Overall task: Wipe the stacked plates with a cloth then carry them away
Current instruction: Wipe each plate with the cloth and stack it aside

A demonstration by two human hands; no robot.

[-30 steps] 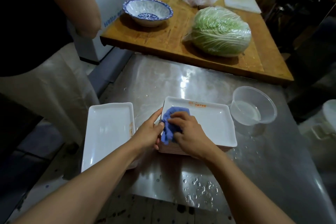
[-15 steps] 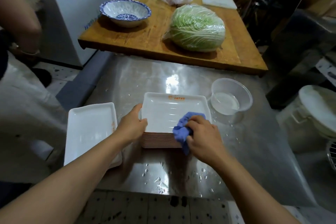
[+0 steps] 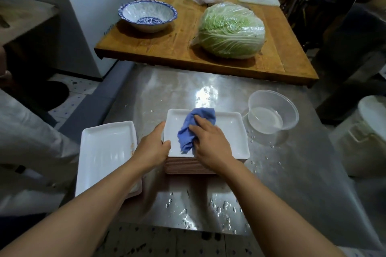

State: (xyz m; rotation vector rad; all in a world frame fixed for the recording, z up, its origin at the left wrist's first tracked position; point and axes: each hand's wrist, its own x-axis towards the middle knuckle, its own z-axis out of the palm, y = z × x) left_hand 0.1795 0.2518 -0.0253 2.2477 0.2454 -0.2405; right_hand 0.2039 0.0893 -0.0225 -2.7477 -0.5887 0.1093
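At far left a pale fabric garment [image 3: 25, 137] of a person standing by fills the edge. Beside it, a glossy white rectangular tray [image 3: 104, 152] lies on the wet, reflective steel table [image 3: 302, 173]. The left hand [image 3: 153, 148] curls around the near left corner of the stack of plates [image 3: 229, 131], square, white and smooth on top, ribbed pinkish edges below. The right hand [image 3: 211, 146] presses a crumpled blue cloth [image 3: 195, 127] flat onto the top plate, fingers fairly straight. To the right stands a clear round plastic tub [image 3: 271, 115] holding water. Behind, a worn wooden table [image 3: 167, 48] carries a patterned blue-and-white bowl [image 3: 147, 14] and a film-wrapped cabbage [image 3: 229, 29].
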